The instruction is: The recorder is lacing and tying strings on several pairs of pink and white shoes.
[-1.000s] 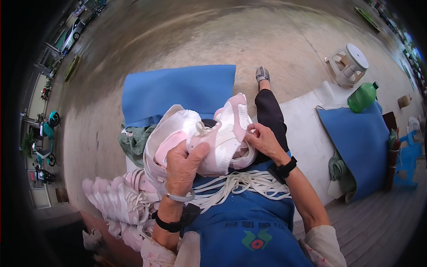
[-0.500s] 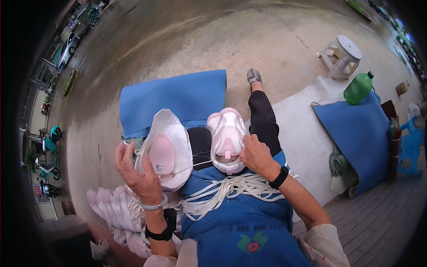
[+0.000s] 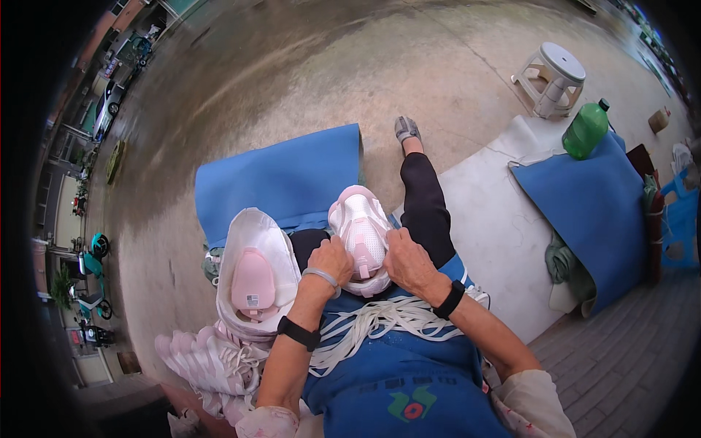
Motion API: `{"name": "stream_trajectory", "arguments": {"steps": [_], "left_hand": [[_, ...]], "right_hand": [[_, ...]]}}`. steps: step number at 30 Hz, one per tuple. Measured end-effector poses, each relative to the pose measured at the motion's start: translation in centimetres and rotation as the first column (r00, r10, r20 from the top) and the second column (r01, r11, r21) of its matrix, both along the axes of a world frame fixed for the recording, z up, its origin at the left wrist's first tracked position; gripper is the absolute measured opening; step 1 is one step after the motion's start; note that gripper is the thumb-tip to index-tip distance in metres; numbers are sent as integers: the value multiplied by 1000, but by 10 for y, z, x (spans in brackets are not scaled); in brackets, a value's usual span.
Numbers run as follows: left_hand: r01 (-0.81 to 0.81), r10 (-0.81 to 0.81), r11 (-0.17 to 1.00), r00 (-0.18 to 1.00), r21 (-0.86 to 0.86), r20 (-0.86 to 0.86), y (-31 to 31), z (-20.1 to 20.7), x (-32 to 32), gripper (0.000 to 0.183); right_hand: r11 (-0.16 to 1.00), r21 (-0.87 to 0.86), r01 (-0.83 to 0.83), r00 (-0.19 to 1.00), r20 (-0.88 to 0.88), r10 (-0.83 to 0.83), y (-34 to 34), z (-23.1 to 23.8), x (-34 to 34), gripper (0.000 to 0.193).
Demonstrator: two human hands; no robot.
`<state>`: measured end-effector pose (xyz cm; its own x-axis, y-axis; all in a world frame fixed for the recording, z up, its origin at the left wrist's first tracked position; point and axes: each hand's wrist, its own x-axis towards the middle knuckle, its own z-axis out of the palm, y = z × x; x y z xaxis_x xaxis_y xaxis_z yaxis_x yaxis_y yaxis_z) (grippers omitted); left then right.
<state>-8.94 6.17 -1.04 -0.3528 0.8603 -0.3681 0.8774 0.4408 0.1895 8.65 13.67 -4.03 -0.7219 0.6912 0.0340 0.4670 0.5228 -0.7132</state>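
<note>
A pink and white sneaker [image 3: 363,232] with a mesh tongue area rests between my thighs, its toe pointing away. My left hand [image 3: 331,260] is closed at its left edge, fingertips pinched by the opening. On the opposite edge, my right hand [image 3: 410,263] pinches with thumb and forefinger. Any lace end in the fingers is too small to make out. Loose white laces [image 3: 380,319] lie in a heap across my blue apron [image 3: 409,358], just below the shoe. Left of my left hand stands a large white rounded shoe piece [image 3: 232,244] with a pink oval panel [image 3: 253,277].
Stacked pink and white shoes [image 3: 208,361] lie beside my left forearm. A blue mat [image 3: 277,171] lies ahead. To the right are a white sheet [image 3: 475,197], another blue mat [image 3: 584,219], a green bottle [image 3: 586,131] and a white stool [image 3: 558,66].
My left hand has come down and right from beside the white shoe piece, where a lace stretched from it, to the sneaker's left edge. The lace no longer shows. My right hand stays at the right edge.
</note>
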Motion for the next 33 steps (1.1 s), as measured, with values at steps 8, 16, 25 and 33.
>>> {"name": "stream_trajectory", "arguments": {"steps": [8,16,25,33], "left_hand": [[-37,51,987,995,-154,86,-12,27,-11,32],[-399,407,913,875,-85,263,53,-92,-142,41],[-397,683,722,283,-566,673,78,-117,-84,46],[-442,678,731,388,-520,624,61,-137,-105,45]], "right_hand": [[977,122,-176,984,10,176,-27,12,5,31],[929,248,-275,958,-11,287,-26,13,-2,25],[941,154,-303,952,7,305,-24,11,5,34],[951,159,-264,958,-72,278,-34,13,9,27]]}}
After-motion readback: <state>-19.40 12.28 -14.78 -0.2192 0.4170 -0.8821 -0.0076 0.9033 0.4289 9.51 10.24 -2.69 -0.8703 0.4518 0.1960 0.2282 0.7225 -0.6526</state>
